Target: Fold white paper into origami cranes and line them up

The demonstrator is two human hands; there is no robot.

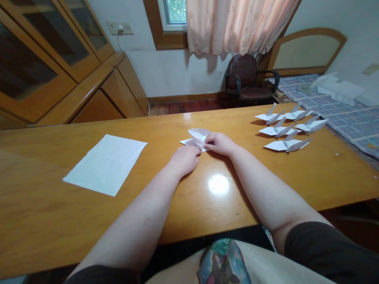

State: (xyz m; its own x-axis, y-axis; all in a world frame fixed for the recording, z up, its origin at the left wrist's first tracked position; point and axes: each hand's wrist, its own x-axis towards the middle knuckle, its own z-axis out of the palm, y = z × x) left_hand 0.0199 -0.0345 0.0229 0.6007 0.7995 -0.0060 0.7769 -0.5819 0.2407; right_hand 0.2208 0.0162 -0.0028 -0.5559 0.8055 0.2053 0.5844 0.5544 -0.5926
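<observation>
Frame centre: both hands on half-folded paper (197, 139) lying on table (44, 221). Left hand (185, 159) curled, fingertips pinning near edge so it stays flat; right hand (219, 142) pinching top flap, probably creasing. Exact fold hidden under fingers. Blank sheet (106, 163) left of centre, flat. Finished cranes (288, 128) grouped upper right, clear of hands.

Glossy orange-brown wooden table (325, 177) carries 1 flat white paper sheet (106, 163) at left, 1 partly folded white paper piece (197, 138) at centre, 5 folded white paper cranes (288, 128) at right.
</observation>
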